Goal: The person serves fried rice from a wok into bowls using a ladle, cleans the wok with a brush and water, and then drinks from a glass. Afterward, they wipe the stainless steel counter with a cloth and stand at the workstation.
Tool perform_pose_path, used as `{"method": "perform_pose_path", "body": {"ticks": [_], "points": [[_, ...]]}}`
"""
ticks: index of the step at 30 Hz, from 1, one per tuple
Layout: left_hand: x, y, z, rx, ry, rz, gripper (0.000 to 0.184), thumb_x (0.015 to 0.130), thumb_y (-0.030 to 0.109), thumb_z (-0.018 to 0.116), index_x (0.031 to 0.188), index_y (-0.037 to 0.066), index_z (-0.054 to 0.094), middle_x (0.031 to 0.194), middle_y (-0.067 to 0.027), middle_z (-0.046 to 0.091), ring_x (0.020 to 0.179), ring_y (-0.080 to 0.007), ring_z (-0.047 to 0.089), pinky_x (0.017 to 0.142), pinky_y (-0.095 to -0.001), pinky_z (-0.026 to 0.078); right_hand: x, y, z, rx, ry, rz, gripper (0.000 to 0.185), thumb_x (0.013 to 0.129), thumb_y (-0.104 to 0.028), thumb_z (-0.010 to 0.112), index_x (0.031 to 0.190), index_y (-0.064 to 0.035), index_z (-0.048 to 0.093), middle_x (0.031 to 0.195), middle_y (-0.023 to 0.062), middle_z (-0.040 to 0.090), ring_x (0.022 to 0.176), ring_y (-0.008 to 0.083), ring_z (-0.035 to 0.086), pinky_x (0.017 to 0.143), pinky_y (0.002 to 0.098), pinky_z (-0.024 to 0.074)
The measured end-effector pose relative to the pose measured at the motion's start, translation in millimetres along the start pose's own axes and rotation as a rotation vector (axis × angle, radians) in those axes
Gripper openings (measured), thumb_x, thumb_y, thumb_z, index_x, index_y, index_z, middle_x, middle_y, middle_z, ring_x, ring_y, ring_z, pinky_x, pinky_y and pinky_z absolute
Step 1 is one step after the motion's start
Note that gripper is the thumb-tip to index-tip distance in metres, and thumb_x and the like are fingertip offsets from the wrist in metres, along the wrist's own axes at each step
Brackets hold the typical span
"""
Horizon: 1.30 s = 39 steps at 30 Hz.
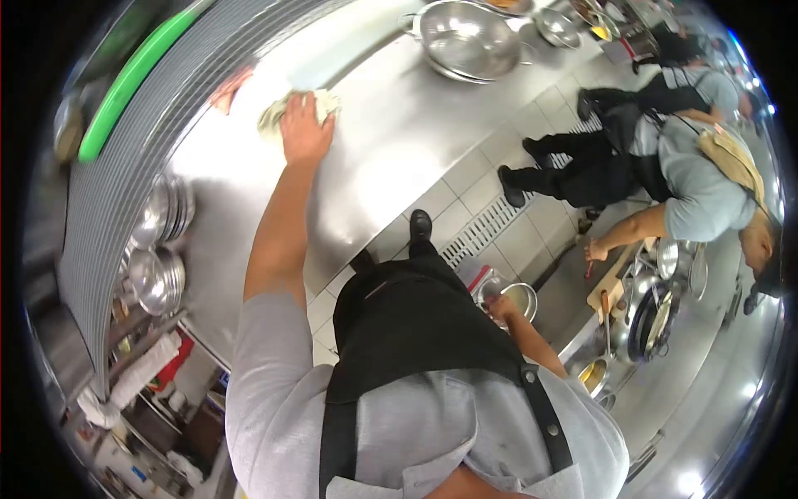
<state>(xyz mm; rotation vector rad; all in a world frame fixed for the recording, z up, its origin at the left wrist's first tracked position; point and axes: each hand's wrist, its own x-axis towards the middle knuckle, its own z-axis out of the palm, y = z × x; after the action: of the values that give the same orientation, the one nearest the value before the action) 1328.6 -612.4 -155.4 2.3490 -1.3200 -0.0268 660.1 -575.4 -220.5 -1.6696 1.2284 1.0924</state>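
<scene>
My left hand (305,131) presses down on a pale, crumpled cloth (270,118) on the steel counter (366,141), its fingers bunched over the fabric. Low at my right side, my right hand (502,308) is closed at the rim of a round metal bowl (523,298). A second metal container sits right against that bowl, and my fingers partly hide where the two meet. Beside them shows a clear box with a red edge (480,278).
A large two-handled steel colander (470,41) stands at the counter's far end. Stacked metal bowls (156,279) lie left, below a ribbed panel (125,183) with a green strip (137,87). A co-worker (698,183) bends over the right-hand counter, near pans (648,320). A floor drain (486,229) runs between.
</scene>
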Motion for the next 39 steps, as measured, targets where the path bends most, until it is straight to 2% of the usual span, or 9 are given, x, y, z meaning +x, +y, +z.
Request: {"method": "perform_pose_path", "body": {"ticks": [2,8,14,16,26,31,33,36,39], "points": [[-13.3,30.4,11.6,0.072,0.054,-0.078,0.070,0.096,0.038,0.067,0.155,0.008,0.045,0.160,-0.0206,0.042,0.151,-0.0380,0.034,0.122,-0.0541,0.028,8.2,-7.3,-16.6,0.508,0.118,0.032,0.039,0.096,-0.028,0.070,0.124,-0.0003,0.070,0.105,0.0125,0.077,0.092,0.0214,0.073,0.084,0.0343,0.0577],[-68.8,183.5,39.9,-0.056,-0.145,0.245,0.070,0.093,0.028,0.071,0.154,0.008,0.045,0.164,-0.0211,0.035,0.151,-0.0403,0.033,0.121,-0.0566,0.029,47.9,-34.4,-50.2,0.618,0.254,-0.209,0.045,0.094,-0.031,0.069,0.129,-0.0044,0.068,0.110,0.0176,0.076,0.102,0.0300,0.073,0.092,0.0378,0.0557],[44.2,308.0,130.4,-0.143,-0.253,0.412,0.071,0.094,0.036,0.070,0.156,0.015,0.043,0.166,-0.0201,0.031,0.153,-0.0417,0.027,0.126,-0.0538,0.023,62.4,-3.6,-49.7,0.781,0.234,-0.206,0.042,0.094,-0.027,0.072,0.127,-0.0025,0.068,0.103,0.0150,0.075,0.091,0.0231,0.074,0.080,0.0365,0.0586],[87.5,352.3,162.2,-0.120,-0.231,0.409,0.071,0.094,0.036,0.071,0.156,0.015,0.044,0.166,-0.0196,0.030,0.154,-0.0415,0.027,0.126,-0.0525,0.022,42.4,14.2,-55.9,0.942,0.185,-0.095,0.033,0.096,-0.022,0.070,0.124,-0.0041,0.067,0.086,0.0077,0.071,0.070,0.0159,0.067,0.060,0.0308,0.0522],[256.5,467.0,260.6,0.010,-0.080,0.275,0.078,0.090,0.059,0.066,0.153,0.017,0.051,0.165,-0.0195,0.037,0.153,-0.0427,0.029,0.123,-0.0586,0.023,-4.6,130.4,40.1,1.352,0.257,0.380,0.034,0.096,-0.022,0.067,0.124,-0.0036,0.069,0.089,0.0077,0.073,0.070,0.0175,0.071,0.060,0.0339,0.0577],[243.5,494.1,263.3,0.025,-0.260,0.761,0.061,0.082,0.032,0.078,0.140,0.021,0.065,0.159,-0.0075,0.049,0.148,-0.0334,0.042,0.122,-0.0489,0.032,22.9,146.8,87.2,1.346,0.122,0.264,0.033,0.094,-0.019,0.069,0.124,-0.0044,0.069,0.091,0.0082,0.073,0.070,0.0178,0.071,0.059,0.0345,0.0581],[219.7,486.8,266.3,-0.038,-0.218,0.821,0.054,0.075,0.007,0.074,0.128,0.017,0.070,0.143,-0.0035,0.062,0.142,-0.0314,0.047,0.121,-0.0469,0.034,24.6,129.8,50.6,1.300,0.128,0.254,0.030,0.097,-0.016,0.067,0.125,-0.0046,0.067,0.091,0.0075,0.072,0.071,0.0168,0.069,0.059,0.0324,0.0552],[186.0,460.5,251.2,-0.120,-0.153,0.781,0.053,0.072,0.001,0.071,0.124,0.014,0.070,0.134,-0.0030,0.065,0.140,-0.0308,0.049,0.117,-0.0441,0.039,54.6,132.9,18.0,1.337,0.074,0.182,0.028,0.099,-0.012,0.065,0.127,-0.0054,0.065,0.090,0.0063,0.070,0.074,0.0157,0.067,0.060,0.0296,0.0523],[130.2,406.1,206.9,-0.245,-0.162,0.743,0.056,0.069,-0.001,0.070,0.123,0.012,0.069,0.130,-0.0055,0.064,0.136,-0.0310,0.051,0.114,-0.0437,0.042,72.4,114.8,-27.4,1.239,0.419,-0.018,0.032,0.097,-0.018,0.071,0.123,-0.0011,0.067,0.088,0.0053,0.071,0.067,0.0147,0.064,0.057,0.0316,0.0521]]}}
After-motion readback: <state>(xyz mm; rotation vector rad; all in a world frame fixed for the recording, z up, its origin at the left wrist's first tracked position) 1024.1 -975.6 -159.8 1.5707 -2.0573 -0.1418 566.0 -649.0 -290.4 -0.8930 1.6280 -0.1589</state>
